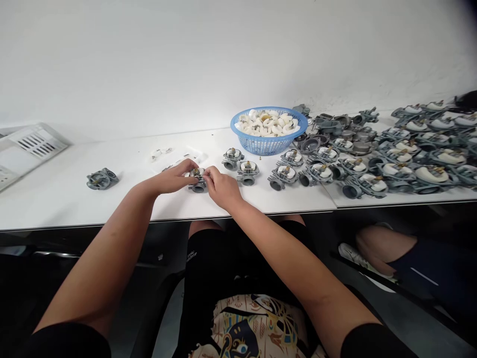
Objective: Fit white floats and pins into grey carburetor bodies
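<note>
Carburetor body [198, 188] sits on the white table [126, 151], to the front left of the blue basket [266, 145]. Left to right: a lone casting [98, 181], well left of the basket; the left hand [174, 178], thumb and fingers pinching the body's left side; the right hand [225, 191], thumb and forefinger pressed together at its right edge, any small part between them hidden; and crowded float-bearing units [397, 155], right of the basket.

Workshop, massed carburetor bodies [398, 155]
</note>
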A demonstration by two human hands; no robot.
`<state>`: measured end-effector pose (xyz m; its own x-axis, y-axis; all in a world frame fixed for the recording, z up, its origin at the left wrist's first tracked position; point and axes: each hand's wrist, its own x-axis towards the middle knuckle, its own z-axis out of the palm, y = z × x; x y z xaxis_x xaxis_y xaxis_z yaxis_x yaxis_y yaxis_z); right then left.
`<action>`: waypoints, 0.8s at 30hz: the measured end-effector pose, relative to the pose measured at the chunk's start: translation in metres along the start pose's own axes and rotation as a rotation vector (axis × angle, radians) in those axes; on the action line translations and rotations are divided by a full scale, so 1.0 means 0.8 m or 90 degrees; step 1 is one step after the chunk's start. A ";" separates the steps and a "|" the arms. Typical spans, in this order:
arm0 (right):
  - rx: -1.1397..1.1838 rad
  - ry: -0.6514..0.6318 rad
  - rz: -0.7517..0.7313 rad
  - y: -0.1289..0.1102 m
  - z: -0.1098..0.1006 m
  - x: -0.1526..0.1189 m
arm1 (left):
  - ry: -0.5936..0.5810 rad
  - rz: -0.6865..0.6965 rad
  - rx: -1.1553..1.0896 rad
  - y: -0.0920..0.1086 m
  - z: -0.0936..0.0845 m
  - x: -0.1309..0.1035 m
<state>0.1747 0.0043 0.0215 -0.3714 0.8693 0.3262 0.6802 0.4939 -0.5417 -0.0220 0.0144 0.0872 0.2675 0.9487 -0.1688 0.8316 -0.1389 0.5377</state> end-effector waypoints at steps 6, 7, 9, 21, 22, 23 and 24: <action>0.007 -0.005 -0.003 0.000 -0.002 -0.002 | -0.044 -0.001 0.004 0.001 -0.014 0.004; 0.007 -0.005 -0.005 -0.001 -0.001 -0.002 | -0.047 0.006 0.001 0.001 -0.014 0.005; 0.011 -0.005 -0.006 -0.001 -0.001 -0.002 | -0.047 0.022 -0.007 0.000 -0.014 0.004; 0.003 -0.008 -0.008 0.000 0.000 -0.002 | -0.066 -0.010 0.063 0.008 -0.030 0.020; 0.004 -0.006 -0.007 0.000 0.000 -0.002 | -0.065 -0.014 0.069 0.009 -0.031 0.021; 0.005 -0.004 -0.006 0.000 0.000 -0.002 | -0.062 -0.014 0.070 0.009 -0.031 0.023; 0.006 -0.003 -0.005 0.000 0.000 -0.002 | -0.057 -0.013 0.067 0.009 -0.031 0.023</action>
<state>0.1752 0.0032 0.0209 -0.3797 0.8652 0.3275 0.6711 0.5013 -0.5462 -0.0229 0.0380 0.1082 0.2888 0.9233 -0.2534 0.8821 -0.1537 0.4452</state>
